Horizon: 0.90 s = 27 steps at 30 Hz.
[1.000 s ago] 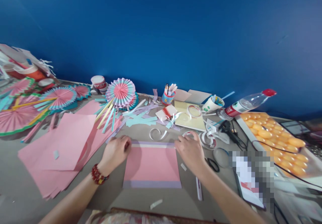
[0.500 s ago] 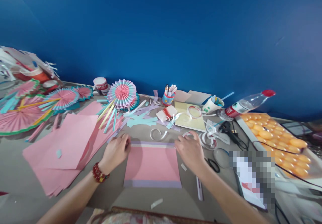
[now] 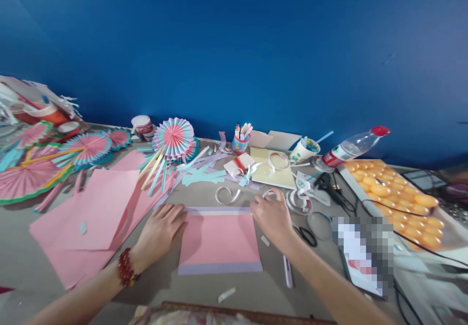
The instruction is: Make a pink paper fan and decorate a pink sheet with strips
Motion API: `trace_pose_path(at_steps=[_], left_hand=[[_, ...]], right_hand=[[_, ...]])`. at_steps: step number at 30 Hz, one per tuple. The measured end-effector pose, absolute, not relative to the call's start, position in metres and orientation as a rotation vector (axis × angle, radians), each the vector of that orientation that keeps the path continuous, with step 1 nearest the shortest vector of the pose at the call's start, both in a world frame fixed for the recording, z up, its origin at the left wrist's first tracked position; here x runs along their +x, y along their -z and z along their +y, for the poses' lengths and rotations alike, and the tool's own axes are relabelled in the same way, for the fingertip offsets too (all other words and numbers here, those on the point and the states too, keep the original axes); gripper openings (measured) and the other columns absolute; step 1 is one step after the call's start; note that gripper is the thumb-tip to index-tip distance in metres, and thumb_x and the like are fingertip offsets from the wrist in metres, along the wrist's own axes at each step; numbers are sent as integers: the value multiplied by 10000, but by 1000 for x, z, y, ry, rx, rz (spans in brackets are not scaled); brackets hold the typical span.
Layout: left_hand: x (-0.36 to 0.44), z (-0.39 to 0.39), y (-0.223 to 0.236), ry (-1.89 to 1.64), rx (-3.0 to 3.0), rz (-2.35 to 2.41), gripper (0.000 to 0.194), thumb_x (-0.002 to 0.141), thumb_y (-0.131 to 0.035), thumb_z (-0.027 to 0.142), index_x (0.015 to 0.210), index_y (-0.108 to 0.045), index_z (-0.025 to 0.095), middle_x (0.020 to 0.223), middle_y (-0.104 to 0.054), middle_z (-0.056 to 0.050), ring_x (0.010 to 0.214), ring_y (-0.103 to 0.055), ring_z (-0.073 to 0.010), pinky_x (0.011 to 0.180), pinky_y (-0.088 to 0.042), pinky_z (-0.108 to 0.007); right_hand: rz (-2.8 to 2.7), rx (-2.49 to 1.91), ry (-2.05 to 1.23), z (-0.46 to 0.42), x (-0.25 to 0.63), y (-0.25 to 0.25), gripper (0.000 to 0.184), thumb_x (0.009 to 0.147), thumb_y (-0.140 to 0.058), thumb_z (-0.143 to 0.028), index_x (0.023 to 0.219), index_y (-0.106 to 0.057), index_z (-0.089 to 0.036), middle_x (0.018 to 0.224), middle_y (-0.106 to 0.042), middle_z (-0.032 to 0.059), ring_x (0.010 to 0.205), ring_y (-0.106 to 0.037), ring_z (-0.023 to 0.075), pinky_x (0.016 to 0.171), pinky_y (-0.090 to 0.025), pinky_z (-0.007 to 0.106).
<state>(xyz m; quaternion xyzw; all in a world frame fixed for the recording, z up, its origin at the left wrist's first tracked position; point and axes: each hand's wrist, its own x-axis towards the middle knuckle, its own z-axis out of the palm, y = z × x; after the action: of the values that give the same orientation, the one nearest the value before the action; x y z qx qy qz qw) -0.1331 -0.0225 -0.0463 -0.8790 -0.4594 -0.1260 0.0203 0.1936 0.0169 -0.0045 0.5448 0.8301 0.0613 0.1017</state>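
Observation:
A pink sheet of paper (image 3: 219,239) with purple bands along its near and far edges lies flat before me. A narrow white strip (image 3: 223,213) runs just below its far band. My left hand (image 3: 159,232), with a red bead bracelet at the wrist, rests palm down and open, its fingertips at the sheet's upper left corner. At the upper right corner, my right hand (image 3: 272,218) has its fingers curled closed on the paper's edge; the thumb is partly hidden.
Pink sheets (image 3: 87,218) and folded paper fans (image 3: 173,140) lie left. Behind are paper strips (image 3: 203,174), a pen cup (image 3: 240,143) and a paper cup (image 3: 305,149). Scissors (image 3: 307,236), a cutter (image 3: 288,271), a bottle (image 3: 351,149), a glue gun (image 3: 331,188) and orange balloons (image 3: 398,198) are right.
My left hand has shifted slightly left and down, and its fingers have flattened out. My right hand stays at the upper right corner. The view has shifted a little.

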Motion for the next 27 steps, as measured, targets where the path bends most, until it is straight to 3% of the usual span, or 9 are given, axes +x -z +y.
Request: trace_pose_path(at_steps=[3,8,15,27], left_hand=[[-110,-16,37,605,-2796,-1326,202,953,-474,213,1033,-654,165,1129,-644,-107,1007,-575,-252,893,-457,-418],[-35,6,34,688,-3138,-754,287,963,-460,174,1230,-558,136,1189,-635,-114,1106,-568,-213,948,-466,-347],[11,36,68,552,-3167,-506,225,998,-412,150,1093,-614,124,1034,-683,-90,1004,-599,-193,868,-484,-306],[3,35,67,391,-3127,-470,241,965,-452,144,1142,-615,157,1353,-558,-95,1072,-528,-214,878,-460,-336]], right_hand=[[2469,1608,-182,16,194,4,212,867,-548,-96,771,-698,-212,806,-688,37,787,-603,196,998,-225,487],[2475,1620,-218,15,192,1,235,885,-529,-111,781,-707,-223,820,-695,32,774,-613,199,992,-241,484],[2498,1636,-227,12,197,5,199,876,-559,-124,787,-705,-226,813,-695,31,767,-630,198,997,-251,469],[2683,1682,-151,-3,220,17,169,884,-586,-124,860,-695,-251,839,-681,-8,730,-607,138,1049,-221,425]])
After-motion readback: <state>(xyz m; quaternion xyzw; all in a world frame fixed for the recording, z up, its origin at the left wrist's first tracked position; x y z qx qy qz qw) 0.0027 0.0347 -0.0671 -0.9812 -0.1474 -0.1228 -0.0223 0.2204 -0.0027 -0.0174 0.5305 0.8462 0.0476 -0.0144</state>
